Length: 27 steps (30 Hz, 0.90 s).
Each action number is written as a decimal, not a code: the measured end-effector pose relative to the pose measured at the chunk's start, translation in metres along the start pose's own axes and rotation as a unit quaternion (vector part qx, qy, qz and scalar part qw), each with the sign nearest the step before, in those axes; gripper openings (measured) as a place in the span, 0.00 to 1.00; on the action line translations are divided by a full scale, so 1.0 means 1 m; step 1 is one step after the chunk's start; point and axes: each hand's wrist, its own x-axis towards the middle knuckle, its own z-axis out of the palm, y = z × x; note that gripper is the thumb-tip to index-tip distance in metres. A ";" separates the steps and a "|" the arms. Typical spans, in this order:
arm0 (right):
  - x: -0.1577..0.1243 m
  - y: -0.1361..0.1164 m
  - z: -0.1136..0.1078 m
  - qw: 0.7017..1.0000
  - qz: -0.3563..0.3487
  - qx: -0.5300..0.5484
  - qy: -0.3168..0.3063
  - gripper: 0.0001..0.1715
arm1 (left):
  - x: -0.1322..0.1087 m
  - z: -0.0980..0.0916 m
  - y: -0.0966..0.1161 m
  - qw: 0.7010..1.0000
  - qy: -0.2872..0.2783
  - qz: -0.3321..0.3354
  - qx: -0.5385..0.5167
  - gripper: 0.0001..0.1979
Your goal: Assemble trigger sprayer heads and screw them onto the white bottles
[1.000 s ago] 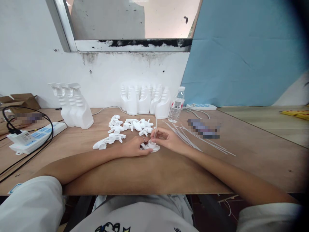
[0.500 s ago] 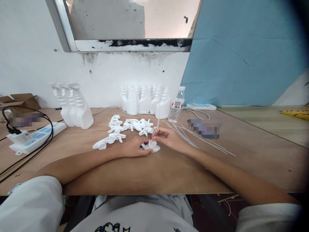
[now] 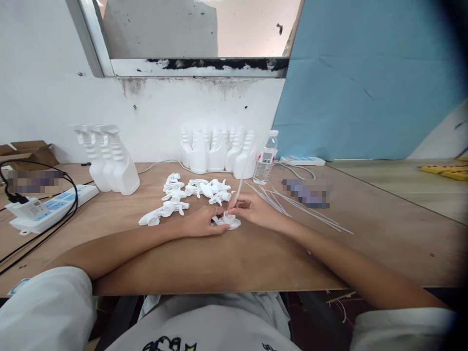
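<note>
A white trigger spray head (image 3: pixel 231 224) lies on the table in front of me, its round collar facing up. My left hand (image 3: pixel 204 222) is closed around its left side. Above it, my right hand (image 3: pixel 248 209) pinches a thin translucent tube (image 3: pixel 240 187), which slants up and to the right. The tube's lower end is at the collar; my fingers hide whether it sits inside. Several more white spray heads (image 3: pixel 171 195) lie in a loose group beyond my left hand. Several loose tubes (image 3: pixel 300 207) lie to the right of my right hand.
White bottles (image 3: pixel 217 151) stand at the wall, beside a clear water bottle (image 3: pixel 266 158). Bottles with spray heads (image 3: pixel 113 161) stand at the left. A power strip (image 3: pixel 54 207) with black cables lies far left. A pixelated item (image 3: pixel 305 192) lies to the right.
The tube in my right hand leans further to the right than before. My left hand stays on the spray head. The whole view has shifted slightly.
</note>
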 end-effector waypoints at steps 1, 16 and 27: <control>0.000 -0.002 0.000 1.000 -0.001 -0.015 -0.002 0.12 | 0.000 0.000 0.000 1.000 0.001 0.001 0.001 0.16; 0.001 -0.003 0.002 0.992 -0.007 -0.125 -0.030 0.11 | 0.001 -0.002 0.003 1.000 0.001 0.016 0.006 0.14; 0.001 0.008 0.003 0.993 -0.031 -0.111 -0.023 0.12 | 0.000 -0.002 0.003 0.999 0.006 0.011 -0.034 0.14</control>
